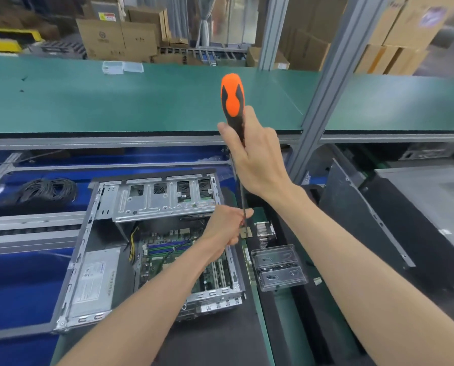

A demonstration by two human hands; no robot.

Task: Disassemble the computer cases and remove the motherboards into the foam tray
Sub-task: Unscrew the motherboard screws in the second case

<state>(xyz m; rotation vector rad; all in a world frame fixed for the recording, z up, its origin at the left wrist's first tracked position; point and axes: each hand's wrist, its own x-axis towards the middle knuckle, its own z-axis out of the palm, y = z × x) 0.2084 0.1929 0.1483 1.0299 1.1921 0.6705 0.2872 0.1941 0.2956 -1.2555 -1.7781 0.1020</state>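
Observation:
An open computer case (94,260) lies on its side on the bench, its green motherboard (168,257) exposed inside beside a grey power supply (94,283). My right hand (257,159) grips a long screwdriver (232,99) with an orange and black handle, held upright above the case's right edge. My left hand (226,225) pinches the lower end of the shaft near its tip, next to a small square part (245,232). The tip itself is hidden by my fingers.
A clear plastic screw box (278,268) sits right of the case on black foam (281,339). A coil of black cable (46,191) lies at the left. Dark case panels (379,228) lean at the right. A green shelf (115,101) runs overhead, held by an aluminium post (323,83).

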